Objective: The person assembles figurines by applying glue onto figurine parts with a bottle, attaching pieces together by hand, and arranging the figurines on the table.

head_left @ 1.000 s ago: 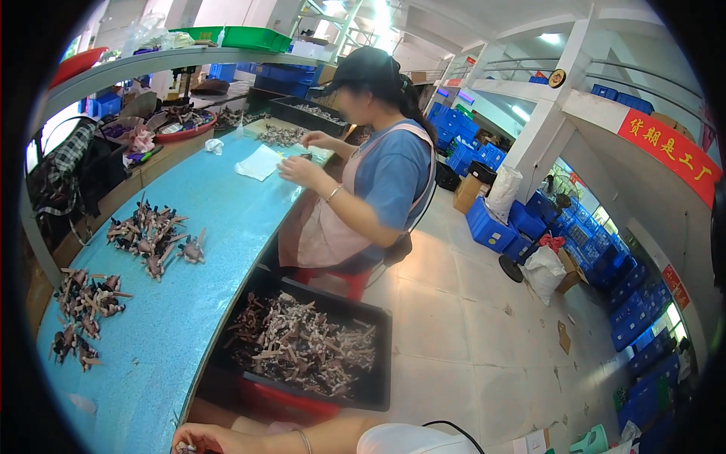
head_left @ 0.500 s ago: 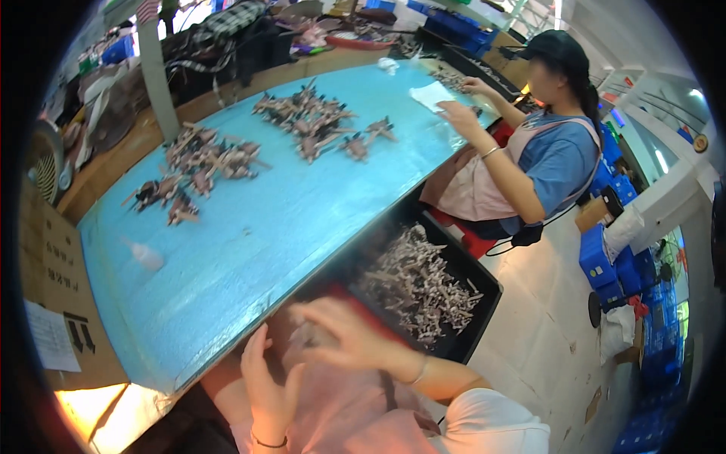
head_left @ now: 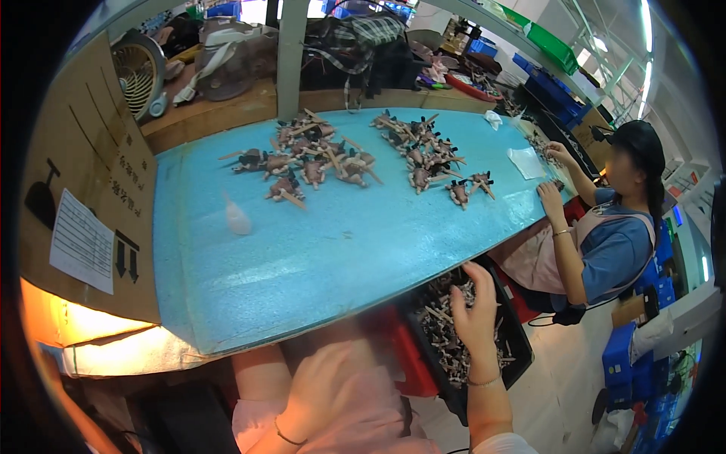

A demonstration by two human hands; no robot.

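My right hand is over the near side of a black bin, with thumb and fingers apart and nothing visible between them. Many small grey-brown figure-like pieces fill the bin in a jumble. My left hand is low over my lap, close to the table's front edge, its fingers smeared by motion. Ahead on the blue table, two loose clusters of brown figures with flat wooden-looking sticks lie spread out, the second cluster farther right. A small white squeeze bottle lies left of centre.
A cardboard box borders the table's left end, with a fan behind it. At the right, a co-worker reaches over the table near a white sheet. A metal post rises at the back edge.
The view has swung to the right. My hands, earlier close together above my lap, are now apart: the right has moved over the bin, while the left has lowered toward my lap.
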